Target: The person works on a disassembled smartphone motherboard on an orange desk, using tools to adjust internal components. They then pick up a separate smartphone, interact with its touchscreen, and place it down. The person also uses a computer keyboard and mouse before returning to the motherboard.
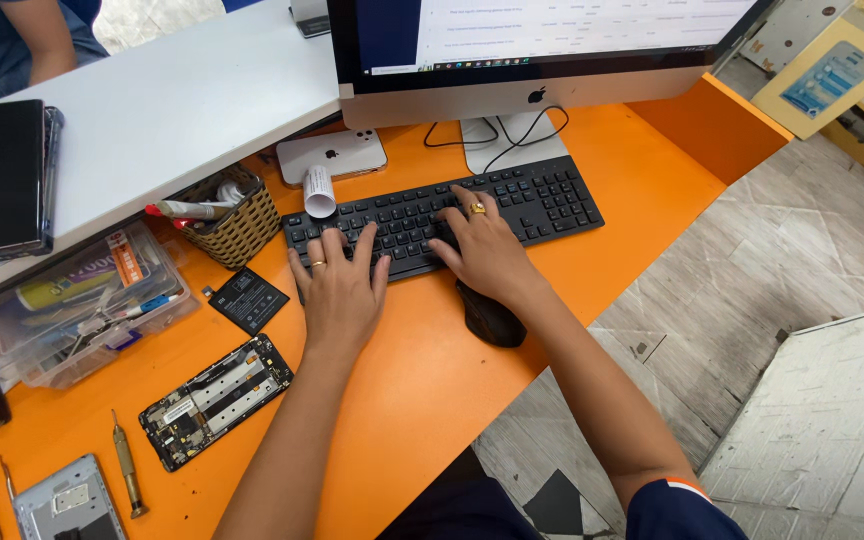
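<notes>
Two hands, left (340, 292), right (484, 250), on one keyboard (552, 196); one mouse (490, 318).

Left hand (340, 290) and right hand (484, 250) palm-down, fingers spread on black keyboard (552, 195), orange desk (422, 390), black mouse (490, 318) partly under right wrist, opened phone (216, 401) lower left, screwdriver (128, 468) beside it, probably precision type, wicker basket (242, 230) behind.
</notes>
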